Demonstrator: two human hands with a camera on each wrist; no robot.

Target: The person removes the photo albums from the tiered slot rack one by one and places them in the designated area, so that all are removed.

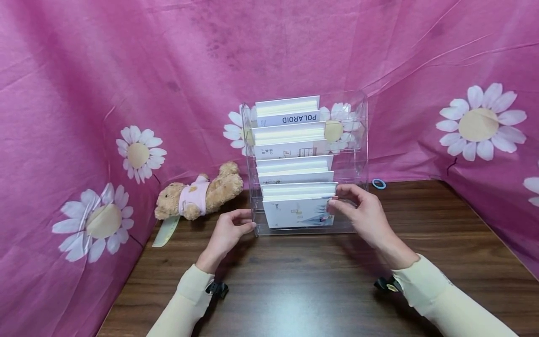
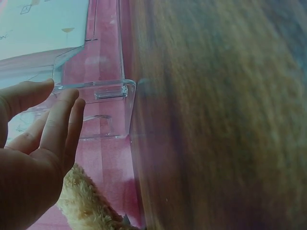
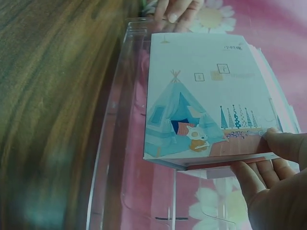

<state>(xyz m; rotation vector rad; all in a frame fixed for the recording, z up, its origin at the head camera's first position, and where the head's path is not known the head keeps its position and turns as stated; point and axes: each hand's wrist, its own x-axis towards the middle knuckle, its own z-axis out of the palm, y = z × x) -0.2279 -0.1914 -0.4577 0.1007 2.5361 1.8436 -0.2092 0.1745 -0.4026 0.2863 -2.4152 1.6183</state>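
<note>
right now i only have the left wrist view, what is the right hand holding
Observer: The right hand pinches the right edge of a thick white book with a blue tent on its cover.

Operator: ok, any more books like that in the clear plastic tiered rack

Observer: Yes, three more show behind the held one.

Operator: and the fuzzy light brown plush thing at the bottom of my picture, which way is it lying

Observer: It is a bear, lying with its head pointing away from the rack.
</note>
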